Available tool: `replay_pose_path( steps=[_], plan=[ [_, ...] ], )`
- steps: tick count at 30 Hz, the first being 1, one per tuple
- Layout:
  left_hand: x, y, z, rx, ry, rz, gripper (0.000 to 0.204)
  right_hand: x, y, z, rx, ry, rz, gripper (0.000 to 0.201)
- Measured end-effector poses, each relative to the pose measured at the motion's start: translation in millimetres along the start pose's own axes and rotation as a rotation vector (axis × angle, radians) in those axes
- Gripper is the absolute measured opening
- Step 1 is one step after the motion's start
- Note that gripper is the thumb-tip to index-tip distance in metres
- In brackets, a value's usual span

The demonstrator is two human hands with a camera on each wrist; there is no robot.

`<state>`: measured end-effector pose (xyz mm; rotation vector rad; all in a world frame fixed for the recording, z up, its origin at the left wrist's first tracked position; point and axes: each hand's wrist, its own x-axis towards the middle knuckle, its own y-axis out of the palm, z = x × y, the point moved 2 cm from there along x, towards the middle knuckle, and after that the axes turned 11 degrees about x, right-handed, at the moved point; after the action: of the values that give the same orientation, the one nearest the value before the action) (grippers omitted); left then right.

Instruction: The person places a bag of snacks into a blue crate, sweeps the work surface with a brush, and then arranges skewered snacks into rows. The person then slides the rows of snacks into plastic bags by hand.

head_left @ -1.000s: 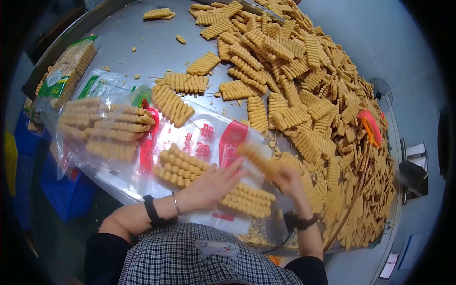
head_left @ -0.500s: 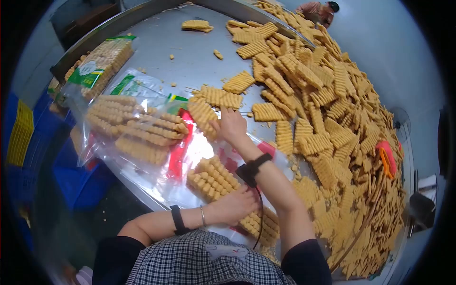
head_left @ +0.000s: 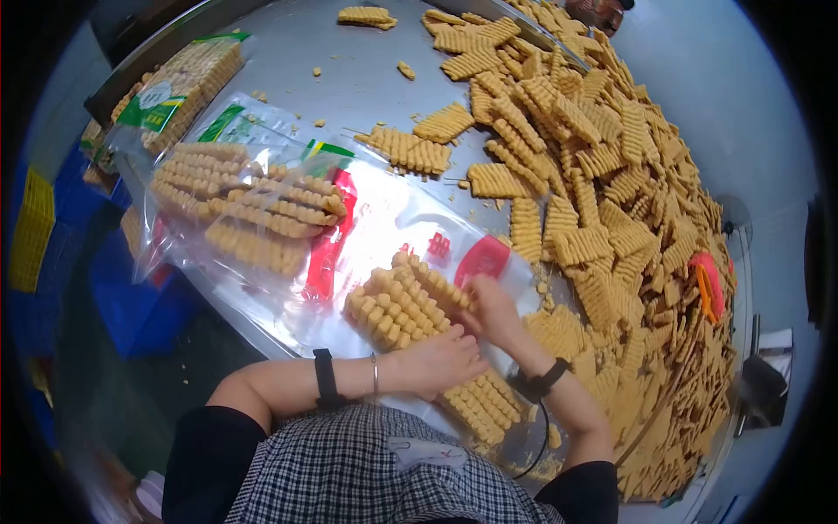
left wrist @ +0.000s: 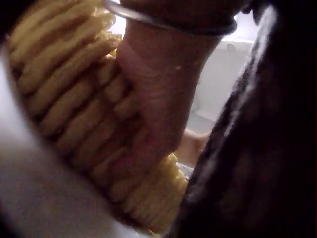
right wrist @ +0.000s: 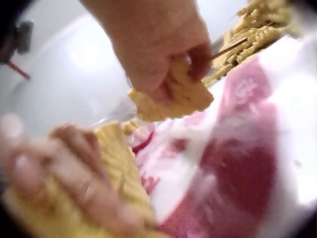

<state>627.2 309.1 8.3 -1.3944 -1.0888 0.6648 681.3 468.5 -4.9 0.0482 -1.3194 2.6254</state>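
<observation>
On the plastic bag (head_left: pixel 384 214), a row of ridged tan snack pieces (head_left: pixel 393 310) lies close to the apron. My left hand (head_left: pixel 432 362) is laid across the row's middle and grips it; the left wrist view shows the thumb side of that hand (left wrist: pixel 158 99) against the ridged pieces (left wrist: pixel 64 109). Just beyond it, my right hand (head_left: pixel 493 314) pinches one snack piece (head_left: pixel 436 281) beside the row. In the right wrist view, the right hand (right wrist: pixel 158 49) holds this piece (right wrist: pixel 173 104) by its edge, above the printed plastic, with left fingers (right wrist: pixel 74 173) on the row.
A clear bag of snacks (head_left: pixel 253 205) lies left, with a green-labelled pack (head_left: pixel 179 92) behind it. Loose pieces form a large heap (head_left: pixel 611 218) at the right, where a pink-and-orange object (head_left: pixel 709 288) rests. Blue crates (head_left: pixel 131 293) stand below the table's left edge.
My right hand has taken the slanted piece from beside the clear bag and brought it down to the row. The left hand has stayed on the row.
</observation>
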Motion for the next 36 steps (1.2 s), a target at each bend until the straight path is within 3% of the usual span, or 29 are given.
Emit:
replay_pose_path(
  steps=[1, 3, 4, 6, 7, 8, 10, 11, 13, 16, 18, 20, 22, 24, 26, 28, 30, 31, 32, 33, 34, 35, 36],
  plan=[
    [2.2, 3.0, -0.7, 0.036, 0.049, -0.025, 0.068, -9.5, -4.7, 1.4, -0.002, 0.011, -0.019, 0.031],
    [4.7, 0.5, -2.8, 0.074, 0.113, -0.044, 0.067, -28.5, -7.8, -1.3, 0.598, 0.456, 0.247, 0.028],
    [4.2, -3.1, -1.9, 0.152, 0.035, -0.136, 0.073, -41.6, -11.0, -8.3, 0.602, 0.455, 0.234, 0.028],
    [2.4, -3.6, -1.3, 0.231, -0.049, -0.220, 0.080, -60.7, -12.9, -9.4, 1.091, 0.574, 0.249, 0.037],
    [0.5, 3.0, 1.7, 0.161, -0.163, -0.185, 0.086, -69.1, -8.4, -5.8, 0.947, 0.568, 0.248, 0.076],
    [-1.9, 6.1, 5.6, 0.094, -0.277, -0.151, 0.092, -72.7, -7.7, 13.0, 0.956, 0.560, 0.249, 0.076],
    [2.2, 1.3, 4.9, 0.078, -0.260, -0.114, 0.095, -81.6, -8.0, 54.6, 0.281, 0.022, 0.209, 0.105],
    [2.2, 3.0, 2.7, 0.051, -0.255, -0.111, 0.094, -81.4, -4.4, 69.8, 0.289, 0.013, 0.211, 0.105],
    [1.1, 2.2, 0.0, -0.025, -0.258, -0.147, 0.091, -81.9, 6.3, 82.2, -0.171, 0.416, 0.407, 0.121],
    [1.8, 10.6, -4.1, 0.140, -0.273, -0.141, 0.087, -80.6, 12.5, 84.4, -0.148, 0.434, 0.282, 0.115],
    [-5.2, -17.5, -2.7, 0.097, -0.283, -0.108, 0.083, -84.1, 9.6, 67.4, -0.012, 0.407, 0.197, 0.116],
    [-14.0, -48.9, 12.0, 0.117, -0.437, -0.577, 0.083, -84.9, -2.2, 61.6, 0.121, 0.382, 0.128, 0.117],
    [-45.7, -62.8, 36.2, 0.348, -0.749, -0.777, 0.087, -82.9, -23.8, 71.8, 0.138, 0.372, -0.157, 0.113],
    [-77.9, -60.4, 71.9, 0.681, -1.105, -0.581, 0.084, -82.0, -32.8, 75.2, 0.248, 0.378, -0.214, 0.111],
    [-113.8, -64.6, 85.8, 0.813, -1.334, -0.299, 0.081, -76.0, -45.9, 84.5, 0.022, 0.251, -0.367, 0.112],
    [-139.5, -69.8, 82.5, 0.792, -1.398, -0.390, 0.072, -72.5, -42.0, 82.8, -0.001, 0.238, -0.366, 0.111],
    [-165.8, -79.1, 78.2, 0.763, -1.456, -0.473, 0.064, -77.9, -18.2, 58.6, -0.072, 0.315, -0.212, 0.111],
    [-180.9, -85.8, 76.4, 0.625, -1.470, -0.536, 0.050, -77.5, -10.1, 50.1, -0.070, 0.512, -0.055, 0.112],
    [-192.7, -93.3, 74.2, 0.490, -1.482, -0.601, 0.038, -74.2, -13.0, 49.1, -0.075, 0.505, -0.053, 0.112],
    [-200.3, -102.6, 72.7, 0.492, -1.498, -0.609, 0.038, -68.4, -18.2, 45.5, 0.254, 0.530, -0.059, 0.114],
    [-208.0, -115.9, 70.5, 0.464, -1.437, -0.827, 0.028, -63.6, -20.4, 45.6, 0.587, 0.555, -0.059, 0.116],
    [-214.5, -130.8, 69.3, 0.439, -1.364, -1.044, 0.023, -54.6, -23.0, 50.8, 0.583, 0.548, -0.046, 0.116],
    [-210.0, -147.9, 67.3, 0.446, -1.379, -1.049, 0.023, -42.9, -25.6, 62.4, 0.763, 0.441, 0.042, 0.118]
  ],
)
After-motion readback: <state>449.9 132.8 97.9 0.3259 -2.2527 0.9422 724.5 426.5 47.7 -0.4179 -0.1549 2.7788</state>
